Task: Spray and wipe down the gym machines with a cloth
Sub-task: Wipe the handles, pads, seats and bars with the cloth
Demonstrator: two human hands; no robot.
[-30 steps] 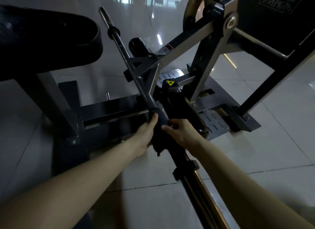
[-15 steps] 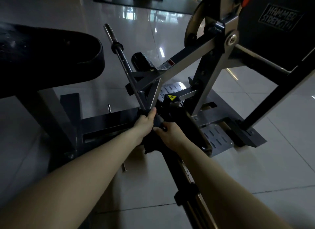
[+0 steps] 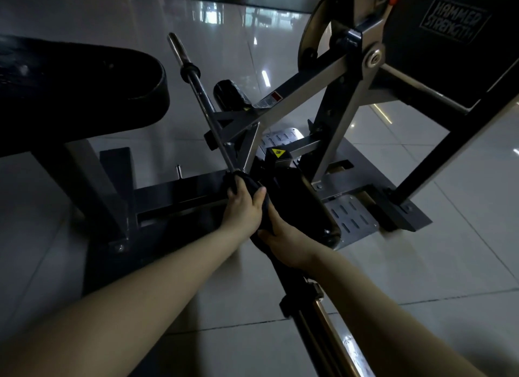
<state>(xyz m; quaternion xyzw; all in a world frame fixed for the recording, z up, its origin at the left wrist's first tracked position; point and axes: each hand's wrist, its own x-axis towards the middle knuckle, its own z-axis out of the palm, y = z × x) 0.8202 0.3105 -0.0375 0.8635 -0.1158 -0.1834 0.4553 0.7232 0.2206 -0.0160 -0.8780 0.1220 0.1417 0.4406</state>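
A dark cloth (image 3: 257,192) is wrapped around the long steel bar (image 3: 206,107) of a gym machine, where the bar meets the grey frame (image 3: 297,94). My left hand (image 3: 243,208) grips the cloth around the bar, thumb on top. My right hand (image 3: 286,243) sits just below it, holding the cloth's lower end against the bar. The bar's near part (image 3: 323,320) runs down toward me between my forearms. No spray bottle is in view.
A black padded seat (image 3: 84,87) fills the upper left on a grey post. A black roller pad (image 3: 229,94) and perforated foot plates (image 3: 354,222) lie beyond the hands. A dark weight housing (image 3: 449,39) stands upper right. Glossy floor tiles surround the machine.
Both hands slid the cloth further up the bar, away from me, toward the frame joint. The camera tipped up, showing more floor beyond.
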